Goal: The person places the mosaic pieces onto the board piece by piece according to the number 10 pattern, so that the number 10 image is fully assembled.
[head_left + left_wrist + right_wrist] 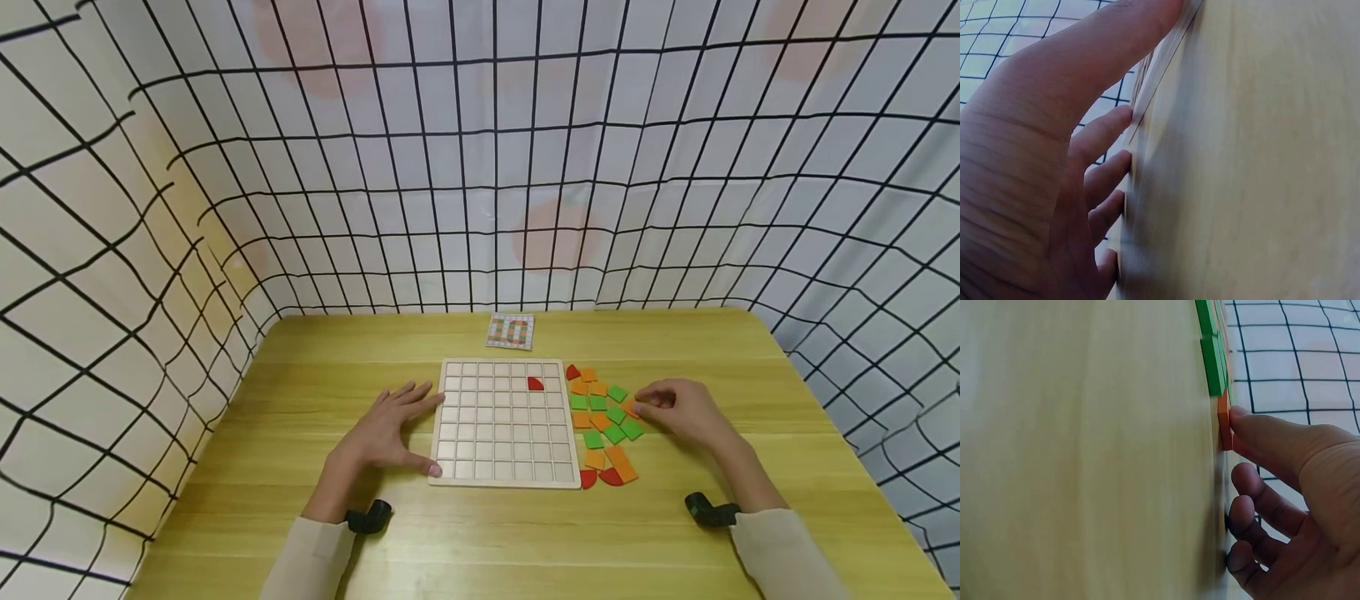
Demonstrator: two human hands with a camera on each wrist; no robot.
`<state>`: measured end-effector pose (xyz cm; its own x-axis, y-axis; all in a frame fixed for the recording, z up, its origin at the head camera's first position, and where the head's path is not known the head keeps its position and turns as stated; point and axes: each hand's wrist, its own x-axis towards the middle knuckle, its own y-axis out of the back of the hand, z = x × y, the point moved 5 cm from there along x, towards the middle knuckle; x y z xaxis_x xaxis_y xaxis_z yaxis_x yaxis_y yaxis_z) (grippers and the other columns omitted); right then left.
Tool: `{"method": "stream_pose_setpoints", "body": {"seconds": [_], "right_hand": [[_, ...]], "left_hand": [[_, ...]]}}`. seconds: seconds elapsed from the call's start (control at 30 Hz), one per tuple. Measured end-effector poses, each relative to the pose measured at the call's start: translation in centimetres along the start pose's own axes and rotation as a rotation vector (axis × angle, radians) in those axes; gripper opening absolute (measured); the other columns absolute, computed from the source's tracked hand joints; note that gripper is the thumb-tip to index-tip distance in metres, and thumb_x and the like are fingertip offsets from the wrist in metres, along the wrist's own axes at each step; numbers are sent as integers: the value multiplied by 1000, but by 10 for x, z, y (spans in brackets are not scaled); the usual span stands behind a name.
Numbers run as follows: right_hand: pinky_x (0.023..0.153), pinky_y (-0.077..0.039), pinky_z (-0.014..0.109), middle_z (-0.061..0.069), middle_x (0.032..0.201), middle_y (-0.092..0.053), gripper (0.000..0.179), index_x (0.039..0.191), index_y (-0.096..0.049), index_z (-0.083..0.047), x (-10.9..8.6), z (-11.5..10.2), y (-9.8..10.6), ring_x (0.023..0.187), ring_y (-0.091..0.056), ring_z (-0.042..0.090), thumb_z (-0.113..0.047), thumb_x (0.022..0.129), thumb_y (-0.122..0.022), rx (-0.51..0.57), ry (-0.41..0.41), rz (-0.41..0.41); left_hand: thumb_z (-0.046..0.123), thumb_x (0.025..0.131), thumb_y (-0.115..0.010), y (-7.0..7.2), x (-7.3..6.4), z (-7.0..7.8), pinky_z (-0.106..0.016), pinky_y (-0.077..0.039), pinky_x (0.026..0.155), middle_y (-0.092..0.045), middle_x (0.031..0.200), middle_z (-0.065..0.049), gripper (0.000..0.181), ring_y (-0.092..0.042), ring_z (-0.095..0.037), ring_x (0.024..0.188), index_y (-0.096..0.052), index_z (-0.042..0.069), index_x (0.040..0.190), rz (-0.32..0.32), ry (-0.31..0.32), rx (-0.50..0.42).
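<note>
A pale wooden board (503,423) with a grid of square cells lies on the table, and one red quarter-circle tile (536,384) sits in a cell near its upper right. My left hand (381,435) rests at the board's left edge, its fingers spread and the thumb on the lower left corner. With thumb and index finger, my right hand (688,410) pinches an orange tile (1224,428) at the right side of the loose tiles. Green tiles (1213,365) lie right beside that orange one. In the right wrist view the other fingers are loosely bent near the table.
Several loose green, orange and red tiles (597,403) are spread along the board's right side, with a longer orange rectangle (621,464) near the front. Behind the board lies a small printed pattern card (511,331). A white black-gridded curtain (480,208) encloses the wooden table (322,350).
</note>
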<state>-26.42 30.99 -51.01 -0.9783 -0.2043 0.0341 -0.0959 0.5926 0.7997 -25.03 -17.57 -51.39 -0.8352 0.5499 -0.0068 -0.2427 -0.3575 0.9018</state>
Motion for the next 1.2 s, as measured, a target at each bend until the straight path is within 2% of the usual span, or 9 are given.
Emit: {"method": "stream_pose_setpoints", "body": {"seconds": [0.17,0.37,0.53,0.73,0.97,1.2], "right_hand": [[66,-48,25,-3,88,-72,26,110,-80,-13,-2,8,6,75,-57,8,-35,97,-74,-28,4,13],[64,-47,24,-1,89,-68,41,114,-78,-12,-5,15,3,74,-55,12,-45,90,-79,11,-33,-6],[65,-44,24,1,90,-64,44,115,-78,-11,-5,16,1,76,-52,15,-45,87,-82,7,-38,-2],[65,-45,25,1,92,-67,41,114,-79,-9,-4,16,0,76,-52,13,-42,88,-82,12,-37,11],[64,-43,24,1,91,-67,39,113,-78,-10,-4,15,-1,74,-51,12,-41,90,-81,32,-53,17],[67,-45,24,2,96,-69,41,117,-77,-10,-4,8,-1,79,-53,14,-42,92,-78,33,-52,20]], "left_hand": [[78,63,-82,-1,1,-2,-69,-12,125,-27,171,-6,118,-18,-37,159,-39,30,161,-7,11,2],[79,62,-83,-1,1,-3,-68,-11,126,-26,171,-5,118,-18,-36,160,-39,30,160,-8,19,3],[78,62,-83,0,1,-2,-69,-11,125,-26,171,-5,118,-18,-37,160,-39,30,160,-10,15,6],[76,62,-84,0,0,-1,-71,-12,124,-28,170,-7,117,-19,-39,159,-41,28,159,-9,12,-9],[77,62,-84,-1,0,-2,-68,-10,126,-26,171,-5,118,-18,-37,160,-38,31,161,-14,16,-4],[75,62,-85,1,0,0,-72,-13,123,-29,170,-8,117,-21,-40,158,-41,28,159,0,-1,-4]]}}
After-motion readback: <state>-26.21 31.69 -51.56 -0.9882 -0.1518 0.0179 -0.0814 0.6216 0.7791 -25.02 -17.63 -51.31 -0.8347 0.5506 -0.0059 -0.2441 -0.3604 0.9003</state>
